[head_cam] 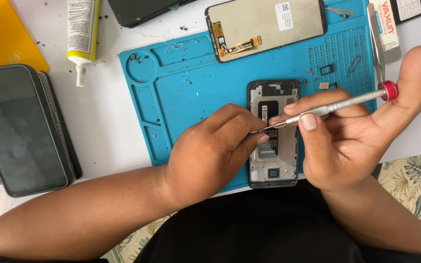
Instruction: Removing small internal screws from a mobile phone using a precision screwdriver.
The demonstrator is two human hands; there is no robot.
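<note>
An open phone (274,160) with its back off is laid flat on the blue mat (196,97), near the mat's front edge. A thin silver screwdriver (337,103) with a red cap is held slanted over the phone, and its tip is set down near the phone's middle. The screwdriver is pinched by the fingers of the right hand (351,141), which is closed around its shaft. The tip is touched by the fingers of the left hand (215,151), which are pressed together just over the phone; whether something tiny is pinched there cannot be told.

A loose screen part (266,27) with an orange strip is laid at the mat's back edge. Silver tweezers (376,44) are laid on the mat's right corner. A white glue tube (81,34) is seen left of the mat on the white surface (108,126). Further left of the mat, a dark phone (23,129) is laid face up
</note>
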